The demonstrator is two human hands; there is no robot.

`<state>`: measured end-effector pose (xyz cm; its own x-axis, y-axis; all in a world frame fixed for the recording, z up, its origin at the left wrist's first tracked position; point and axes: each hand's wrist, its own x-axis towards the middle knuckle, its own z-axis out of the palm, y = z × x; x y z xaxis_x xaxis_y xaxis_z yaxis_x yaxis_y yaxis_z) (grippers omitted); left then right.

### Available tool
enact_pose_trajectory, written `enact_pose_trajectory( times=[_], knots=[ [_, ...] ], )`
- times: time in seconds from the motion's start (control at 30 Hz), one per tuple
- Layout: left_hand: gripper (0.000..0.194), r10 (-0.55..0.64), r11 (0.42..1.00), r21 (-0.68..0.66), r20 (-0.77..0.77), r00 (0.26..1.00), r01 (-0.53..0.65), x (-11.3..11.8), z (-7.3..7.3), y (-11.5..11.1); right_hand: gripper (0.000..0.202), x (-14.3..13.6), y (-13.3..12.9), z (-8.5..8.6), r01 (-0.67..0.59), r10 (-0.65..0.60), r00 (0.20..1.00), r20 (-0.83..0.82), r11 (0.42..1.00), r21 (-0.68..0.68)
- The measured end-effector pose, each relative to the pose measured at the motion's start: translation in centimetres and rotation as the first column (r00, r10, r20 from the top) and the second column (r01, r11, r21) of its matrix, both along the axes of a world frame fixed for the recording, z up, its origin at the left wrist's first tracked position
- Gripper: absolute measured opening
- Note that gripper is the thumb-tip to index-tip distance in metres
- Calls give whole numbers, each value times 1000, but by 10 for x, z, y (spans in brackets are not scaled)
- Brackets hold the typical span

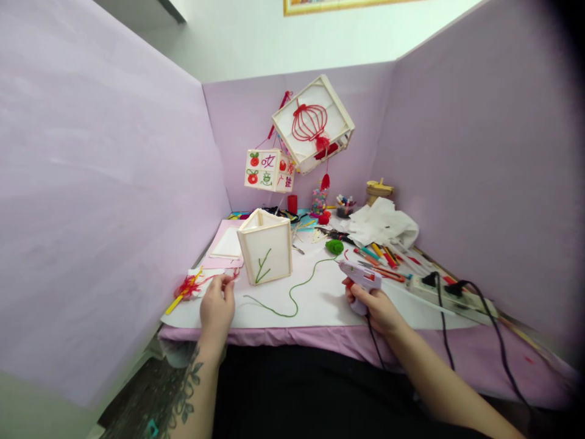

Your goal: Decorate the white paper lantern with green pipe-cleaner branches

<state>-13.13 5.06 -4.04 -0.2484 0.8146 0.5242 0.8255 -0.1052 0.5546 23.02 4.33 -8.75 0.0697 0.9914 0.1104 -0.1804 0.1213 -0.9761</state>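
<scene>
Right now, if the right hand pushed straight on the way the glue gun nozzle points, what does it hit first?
Probably the green yarn strand just ahead of the pale purple glue gun in the right hand, then the wooden-framed paper lantern box beyond. Depth is unclear from this one view.

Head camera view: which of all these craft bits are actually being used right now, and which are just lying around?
In use:
glue gun in right hand
red yarn at left hand
box lantern
green yarn

Lying about:
hanging lanterns
white cloth
coloured pencils
power strip
</scene>
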Motion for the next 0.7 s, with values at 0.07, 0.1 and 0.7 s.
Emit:
enact_pose_trajectory(
  times=[0.07, 0.1, 0.7],
  knots=[
    [20, 48, 998, 52, -35, 998, -46, -6, 0, 1, 42, 0, 0, -1, -1, 1, 1000, 12, 1000, 4],
    [22, 62, 997, 57, -52, 997, -59, -10, 1, 2, 42, 1, 0, -1, -3, 3, 1000, 17, 1000, 6],
    [16, -288, 857, -514, -399, 870, 48, 4, 22, -18, 43, -4, -3, 7, 9, -8, 1000, 13, 1000, -15]
  ],
)
